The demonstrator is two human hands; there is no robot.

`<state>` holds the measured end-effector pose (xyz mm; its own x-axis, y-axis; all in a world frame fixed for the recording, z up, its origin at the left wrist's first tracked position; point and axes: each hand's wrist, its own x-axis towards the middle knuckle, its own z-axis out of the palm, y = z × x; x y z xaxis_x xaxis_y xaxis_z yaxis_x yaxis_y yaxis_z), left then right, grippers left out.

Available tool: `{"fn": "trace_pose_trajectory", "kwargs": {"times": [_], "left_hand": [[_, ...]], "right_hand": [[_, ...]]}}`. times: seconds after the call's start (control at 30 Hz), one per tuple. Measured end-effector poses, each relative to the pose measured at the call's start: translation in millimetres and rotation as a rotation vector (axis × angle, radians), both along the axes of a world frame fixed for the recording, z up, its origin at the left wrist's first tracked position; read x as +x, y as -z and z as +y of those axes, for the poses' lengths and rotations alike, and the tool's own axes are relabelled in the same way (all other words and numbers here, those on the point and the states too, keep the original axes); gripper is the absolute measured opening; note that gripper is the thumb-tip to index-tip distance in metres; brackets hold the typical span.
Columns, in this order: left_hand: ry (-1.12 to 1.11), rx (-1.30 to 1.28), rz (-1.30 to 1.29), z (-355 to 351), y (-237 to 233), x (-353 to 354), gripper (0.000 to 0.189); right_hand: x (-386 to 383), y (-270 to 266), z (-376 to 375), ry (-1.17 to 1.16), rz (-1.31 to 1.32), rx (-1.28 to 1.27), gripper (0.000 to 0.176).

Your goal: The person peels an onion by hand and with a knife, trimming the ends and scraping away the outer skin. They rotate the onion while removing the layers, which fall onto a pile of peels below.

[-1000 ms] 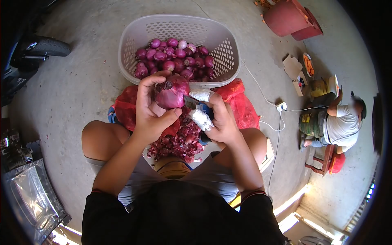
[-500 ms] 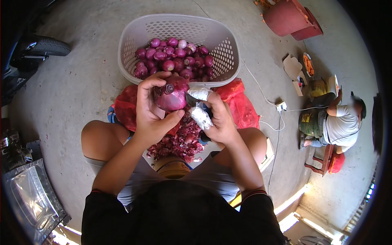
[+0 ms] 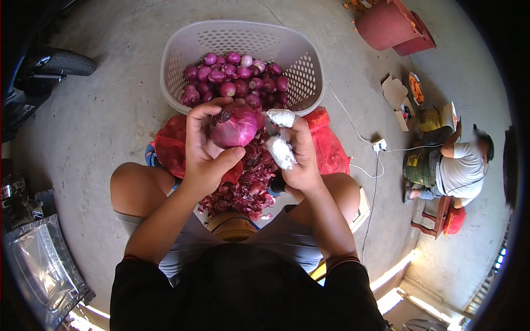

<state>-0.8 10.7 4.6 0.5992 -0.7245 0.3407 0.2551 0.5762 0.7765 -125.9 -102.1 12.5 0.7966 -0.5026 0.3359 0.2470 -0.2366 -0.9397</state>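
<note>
My left hand [image 3: 200,157] holds a large purple-red onion [image 3: 237,127], its fingers curled around the far side and the thumb underneath. Just right of it is my right hand [image 3: 302,160], its thumb and forefinger tips wrapped in silver foil or tape. Between those tips shows the dark blade of a small knife [image 3: 270,127], its handle mostly hidden by the hand. A strip of peel hangs near the onion's right side. Below both hands lies a heap of loose onion skins [image 3: 248,190]. Beyond them, a grey perforated basket [image 3: 243,26] contains many purple onions [image 3: 227,89].
Red mesh sacks [image 3: 328,146] lie on both sides of the skins. A white cable with a power strip [image 3: 379,144] runs across the floor at right. Farther right sits another person [image 3: 461,171]. A motorcycle wheel [image 3: 69,62] stands at left, and red tubs [image 3: 386,25] at upper right.
My right hand has drawn slightly right, away from the onion, with the knife. The onion has turned a little in my left hand, showing a smoother, shinier side.
</note>
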Motion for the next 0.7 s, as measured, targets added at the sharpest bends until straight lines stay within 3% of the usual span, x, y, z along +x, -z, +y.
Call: {"fn": "trace_pose_trajectory", "kwargs": {"times": [0.13, 0.43, 0.53, 0.7], "left_hand": [[0.037, -0.028, 0.071, -2, 4, 0, 0.063], [0.139, -0.058, 0.134, -1, 8, -1, 0.064], [0.112, 0.075, 0.104, 1, 12, -6, 0.064], [0.112, 0.187, 0.327, 4, 9, -6, 0.063]], "right_hand": [[-6, 2, -1, -0.104, 0.089, -0.008, 0.054], [3, 7, 2, -0.039, -0.006, -0.114, 0.05], [2, 5, 4, -0.054, 0.002, -0.103, 0.044], [-2, 8, 0, 0.004, 0.104, -0.032, 0.041]]}}
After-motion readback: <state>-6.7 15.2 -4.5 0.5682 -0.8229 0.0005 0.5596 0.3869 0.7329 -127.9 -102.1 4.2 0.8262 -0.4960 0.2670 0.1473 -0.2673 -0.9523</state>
